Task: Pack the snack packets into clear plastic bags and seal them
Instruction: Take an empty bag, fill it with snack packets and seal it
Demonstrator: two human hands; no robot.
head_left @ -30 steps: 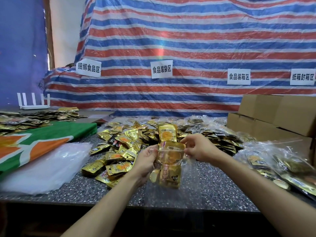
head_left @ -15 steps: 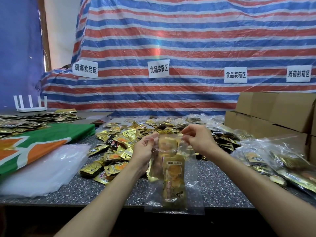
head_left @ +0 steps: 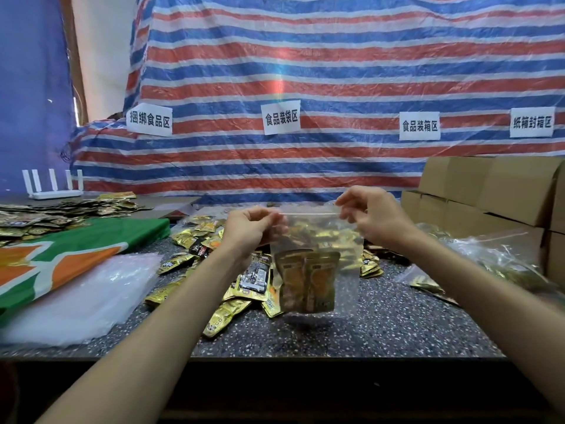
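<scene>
Clear plastic bag [head_left: 318, 237] held up over the bench [head_left: 382, 325] middle, gold snack packets [head_left: 307, 280] upright at its bottom. Left hand [head_left: 250, 231] pinches its top left corner, right hand [head_left: 373, 215] pinches the top right, seal strip taut between. Loose packets [head_left: 226, 310] heaped behind and left. Empty bags [head_left: 82, 298] near left edge; filled bags [head_left: 504, 264] and cardboard boxes [head_left: 489, 191] at right edge.

Makeshift packing workshop; zone signs [head_left: 281, 116], cartons [head_left: 489, 191]

bright, even light | rainbow flare centre | wide-angle edge bending
</scene>
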